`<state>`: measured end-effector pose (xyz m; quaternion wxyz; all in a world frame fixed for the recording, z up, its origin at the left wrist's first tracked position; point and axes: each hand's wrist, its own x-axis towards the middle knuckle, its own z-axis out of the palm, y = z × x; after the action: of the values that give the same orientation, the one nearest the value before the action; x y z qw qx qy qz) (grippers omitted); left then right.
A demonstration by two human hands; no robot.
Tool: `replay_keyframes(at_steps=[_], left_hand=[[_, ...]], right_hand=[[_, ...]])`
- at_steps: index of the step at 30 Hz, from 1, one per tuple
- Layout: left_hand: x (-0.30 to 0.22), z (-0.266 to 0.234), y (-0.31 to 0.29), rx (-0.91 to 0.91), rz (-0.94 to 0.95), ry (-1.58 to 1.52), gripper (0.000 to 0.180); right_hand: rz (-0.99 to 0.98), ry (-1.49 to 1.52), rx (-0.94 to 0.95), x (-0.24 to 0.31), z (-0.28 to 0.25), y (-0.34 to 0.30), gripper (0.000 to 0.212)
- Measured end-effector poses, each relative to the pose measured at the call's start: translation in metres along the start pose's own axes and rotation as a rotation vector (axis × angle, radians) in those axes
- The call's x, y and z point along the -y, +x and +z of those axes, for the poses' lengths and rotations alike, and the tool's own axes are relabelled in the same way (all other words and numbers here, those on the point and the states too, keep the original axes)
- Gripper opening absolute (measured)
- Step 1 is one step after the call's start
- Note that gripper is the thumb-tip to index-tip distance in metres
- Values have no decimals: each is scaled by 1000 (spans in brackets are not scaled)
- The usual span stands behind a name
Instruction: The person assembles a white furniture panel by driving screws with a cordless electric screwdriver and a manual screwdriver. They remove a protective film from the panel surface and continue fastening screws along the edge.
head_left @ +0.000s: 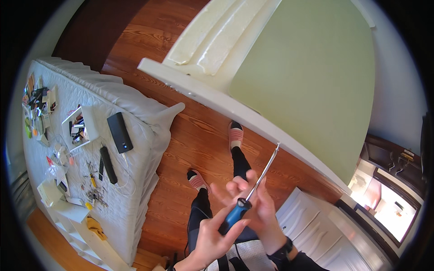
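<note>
In my left hand [213, 235] is a screwdriver [234, 216] with a blue and black handle, the fingers wrapped round the handle. Its long metal shaft slants up and to the right, the tip close to the white edge of a large furniture piece [235, 108] with a pale green panel [307, 81]. Whether the tip touches that edge, I cannot tell. Just behind the shaft, my right hand [264, 211] has its fingers apart and partly bent, the palm turned toward the screwdriver. A dark band circles the right wrist.
A bed with a white quilted cover [149, 185] stands at left. On it lie a black power bank [120, 132] with a cable, a white box [90, 122] of small items, and scattered tools. White panels [316, 226] are at lower right. A dark mirror frame [393, 167] stands far right.
</note>
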<state>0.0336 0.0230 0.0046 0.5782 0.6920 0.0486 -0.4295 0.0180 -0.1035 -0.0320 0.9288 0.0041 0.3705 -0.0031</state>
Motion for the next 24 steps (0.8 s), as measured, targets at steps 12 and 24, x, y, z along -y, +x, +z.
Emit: replay_keyframes(at_steps=[12, 24], left_hand=[[47, 2, 16, 884, -604, -1852, 53], [15, 10, 2, 68, -92, -421, 22]], right_hand=[[-199, -849, -107, 0, 25, -16, 41], [113, -77, 400, 13, -3, 4, 47]])
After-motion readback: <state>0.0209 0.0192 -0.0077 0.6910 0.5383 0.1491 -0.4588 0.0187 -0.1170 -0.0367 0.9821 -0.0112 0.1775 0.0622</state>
